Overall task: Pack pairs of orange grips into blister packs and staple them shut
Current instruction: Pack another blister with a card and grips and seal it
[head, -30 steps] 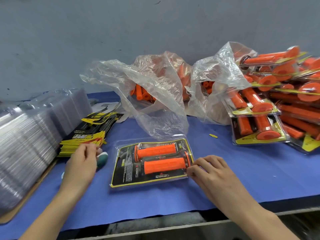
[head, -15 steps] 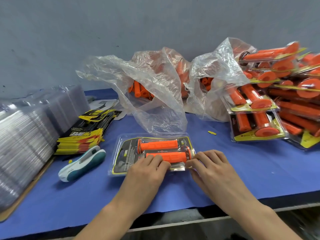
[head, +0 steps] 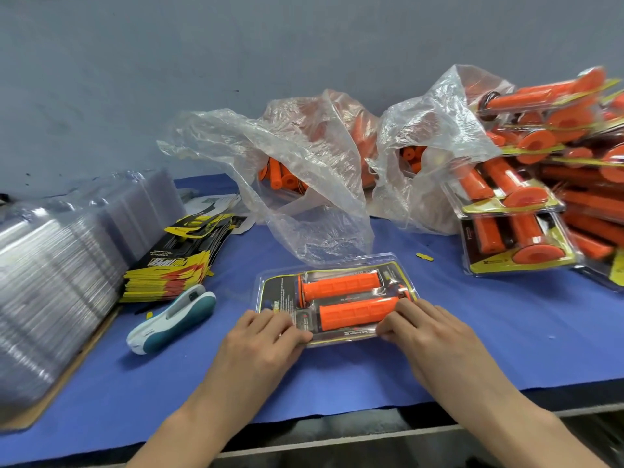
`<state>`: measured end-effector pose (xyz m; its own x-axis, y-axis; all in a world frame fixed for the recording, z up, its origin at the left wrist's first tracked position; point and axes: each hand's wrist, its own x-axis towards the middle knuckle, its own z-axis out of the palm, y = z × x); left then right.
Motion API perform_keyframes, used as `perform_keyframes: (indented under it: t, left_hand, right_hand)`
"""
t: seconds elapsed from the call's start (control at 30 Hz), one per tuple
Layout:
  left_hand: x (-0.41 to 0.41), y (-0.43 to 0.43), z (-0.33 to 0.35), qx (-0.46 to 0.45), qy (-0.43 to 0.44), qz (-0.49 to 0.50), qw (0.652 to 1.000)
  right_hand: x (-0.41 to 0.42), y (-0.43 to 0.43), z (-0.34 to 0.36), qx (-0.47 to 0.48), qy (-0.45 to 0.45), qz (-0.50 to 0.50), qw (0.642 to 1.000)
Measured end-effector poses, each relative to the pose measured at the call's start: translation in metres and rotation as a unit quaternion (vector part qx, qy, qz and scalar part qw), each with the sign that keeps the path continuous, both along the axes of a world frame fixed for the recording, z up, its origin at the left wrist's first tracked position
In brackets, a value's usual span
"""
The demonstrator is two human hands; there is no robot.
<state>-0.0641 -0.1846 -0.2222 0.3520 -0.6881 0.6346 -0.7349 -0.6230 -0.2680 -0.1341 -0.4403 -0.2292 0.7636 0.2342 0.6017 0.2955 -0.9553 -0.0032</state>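
A clear blister pack point(head: 281, 292) lies on the blue mat in front of me, with a black-and-yellow card inside. Two orange grips sit in it side by side: the far grip point(head: 341, 285) and the near grip point(head: 354, 312). My left hand point(head: 263, 339) grips the pack's near left corner with curled fingers, thumb along the near edge. My right hand point(head: 425, 332) pinches the near right corner, fingertips beside the near grip's end. A white and teal stapler point(head: 172, 319) lies on the mat to the left of the pack, untouched.
Two clear plastic bags point(head: 304, 184) point(head: 432, 157) of loose orange grips stand behind the pack. Finished packs point(head: 520, 244) are piled at the right. Printed cards point(head: 169, 268) and empty clear shells point(head: 50, 265) are stacked at the left. The table edge point(head: 337, 434) runs close below my wrists.
My left hand left the stapler on the mat and came over to the pack's near left corner. My right hand stayed at the near right corner. The view moved closer.
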Motion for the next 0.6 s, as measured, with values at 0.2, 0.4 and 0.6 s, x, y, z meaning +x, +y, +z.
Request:
perform_keyframes:
  t: [0.2,0.4,0.6]
  left_hand:
    - [0.009,0.032,0.003,-0.03,0.01,0.001,0.999]
    - [0.009,0.045,0.009,-0.025,0.015,-0.02,0.999]
    - [-0.008,0.031,0.011,0.011,0.033,-0.074,0.997]
  right_hand:
    - [0.001,-0.003,0.003,0.009,-0.008,-0.004,1.0]
    - [0.008,-0.008,0.007,0.001,-0.024,-0.035,0.999]
    - [0.009,-0.001,0.008,-0.034,-0.023,-0.054,0.998]
